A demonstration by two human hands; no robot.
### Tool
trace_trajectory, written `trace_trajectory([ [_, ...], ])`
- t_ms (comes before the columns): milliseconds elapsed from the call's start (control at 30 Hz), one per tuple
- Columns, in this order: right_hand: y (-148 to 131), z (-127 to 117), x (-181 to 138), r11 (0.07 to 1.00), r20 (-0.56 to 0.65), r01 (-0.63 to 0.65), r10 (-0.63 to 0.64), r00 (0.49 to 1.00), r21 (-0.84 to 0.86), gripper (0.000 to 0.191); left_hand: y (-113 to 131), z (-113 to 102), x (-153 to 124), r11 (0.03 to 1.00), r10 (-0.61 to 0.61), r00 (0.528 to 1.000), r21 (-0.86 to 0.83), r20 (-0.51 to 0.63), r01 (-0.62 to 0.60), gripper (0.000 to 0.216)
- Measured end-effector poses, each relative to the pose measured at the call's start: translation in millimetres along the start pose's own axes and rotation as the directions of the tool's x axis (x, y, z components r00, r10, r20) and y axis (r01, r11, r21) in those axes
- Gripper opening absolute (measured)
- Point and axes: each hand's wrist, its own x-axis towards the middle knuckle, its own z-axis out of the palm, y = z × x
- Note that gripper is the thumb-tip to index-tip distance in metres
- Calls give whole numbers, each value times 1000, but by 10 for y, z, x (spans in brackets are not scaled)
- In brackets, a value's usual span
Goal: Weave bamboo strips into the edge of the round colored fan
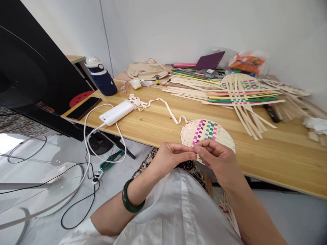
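Close to my body, my left hand (176,154) and my right hand (216,156) meet, thumbs and forefingers pinched together. Whatever lies between the fingertips is too small to make out. Just behind and partly under them is an oval woven piece (187,132) of pale strips with pink, purple, blue and green checks, dark stitches along its rim. The hands cover its near edge. From its far left edge a pale ribbon (167,106) winds across the wooden table to a loose heap.
A white power strip (117,112) with cables, a black phone (84,108) and a blue bottle (103,78) stand left. Behind lie bundled flat strips (189,86), a small thread spool (157,80) and a half-woven piece (240,92). A dark screen (25,61) borders the left.
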Motion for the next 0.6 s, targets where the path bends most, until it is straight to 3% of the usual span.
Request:
trace_trajectory([
  [300,121,-27,65,997,-43,35,-32,999,70,29,-5,41,26,996,-21,1000,-88,-16,19,27],
  [600,65,5,35,997,-70,6,0,998,79,32,-23,75,35,998,9,1000,-54,-29,-11,22],
])
